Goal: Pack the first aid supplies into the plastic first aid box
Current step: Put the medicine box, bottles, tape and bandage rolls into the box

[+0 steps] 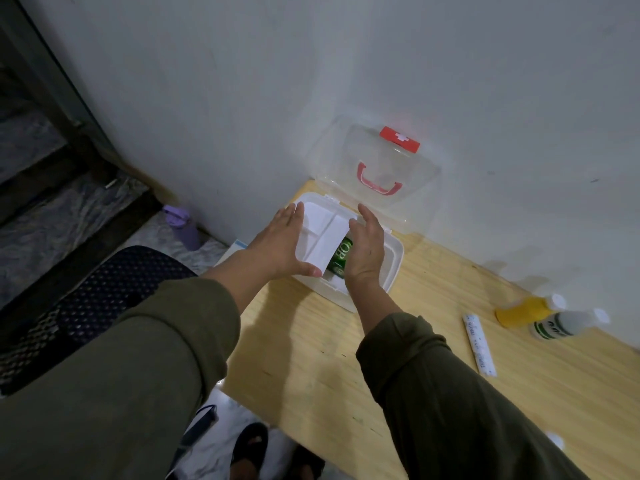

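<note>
Both hands are working flat with fingers straight: left hand (pixel 280 244) and right hand (pixel 367 247) are pressing on opposite sides of a white divider tray (pixel 322 233) sitting in the first aid box (pixel 393 268) on the tabletop (pixel 311 358). A green pack (pixel 341 258) is peeking out underneath. The yellow bottle (pixel 523 310), white bottle (pixel 562 325) and long packet (pixel 479 344) are lying well apart.

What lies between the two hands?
Head view: a white tray and a green pack in the box, between the left hand and right hand.

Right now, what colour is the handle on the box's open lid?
Red. The handle on the clear lid shows best in the head view.
</note>
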Demonstrator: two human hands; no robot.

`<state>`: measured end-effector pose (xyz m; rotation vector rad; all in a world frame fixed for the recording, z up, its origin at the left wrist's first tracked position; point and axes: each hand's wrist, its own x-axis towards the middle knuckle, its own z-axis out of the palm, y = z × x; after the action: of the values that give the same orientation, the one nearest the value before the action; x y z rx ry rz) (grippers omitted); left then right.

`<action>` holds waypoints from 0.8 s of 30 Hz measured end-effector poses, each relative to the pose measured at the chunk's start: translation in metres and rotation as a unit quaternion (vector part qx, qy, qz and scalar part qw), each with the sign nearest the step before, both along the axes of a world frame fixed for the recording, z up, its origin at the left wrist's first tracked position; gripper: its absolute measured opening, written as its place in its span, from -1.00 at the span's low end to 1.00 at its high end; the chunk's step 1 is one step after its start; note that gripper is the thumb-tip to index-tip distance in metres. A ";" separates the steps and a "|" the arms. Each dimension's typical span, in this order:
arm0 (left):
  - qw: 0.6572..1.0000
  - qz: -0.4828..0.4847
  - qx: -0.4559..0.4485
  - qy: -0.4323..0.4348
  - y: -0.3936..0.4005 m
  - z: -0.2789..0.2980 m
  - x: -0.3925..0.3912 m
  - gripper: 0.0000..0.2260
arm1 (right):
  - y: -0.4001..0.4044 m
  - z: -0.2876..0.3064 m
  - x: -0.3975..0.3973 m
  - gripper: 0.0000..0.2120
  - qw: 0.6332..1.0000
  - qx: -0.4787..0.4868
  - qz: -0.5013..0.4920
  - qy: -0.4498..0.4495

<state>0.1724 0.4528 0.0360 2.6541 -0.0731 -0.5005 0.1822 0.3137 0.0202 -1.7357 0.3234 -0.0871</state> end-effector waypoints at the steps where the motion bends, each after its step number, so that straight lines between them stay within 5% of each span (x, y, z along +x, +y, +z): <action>1: 1.000 -0.002 0.002 0.000 0.000 0.000 0.000 0.12 | 0.001 0.000 0.001 -0.68 1.000 0.003 -0.003 0.000; 10: 1.000 0.000 0.005 0.002 0.000 -0.001 0.000 0.10 | 0.004 -0.002 0.004 -0.73 1.000 -0.008 -0.009 -0.002; 24: 0.996 -0.045 -0.050 -0.058 -0.019 0.024 -0.009 -0.05 | -0.055 0.033 -0.030 -0.55 0.966 -0.252 -0.012 -0.060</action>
<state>0.1631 0.4343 0.0596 2.5871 -0.2468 -0.3616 0.1521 0.2583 0.0536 -2.2197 0.2458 -0.3130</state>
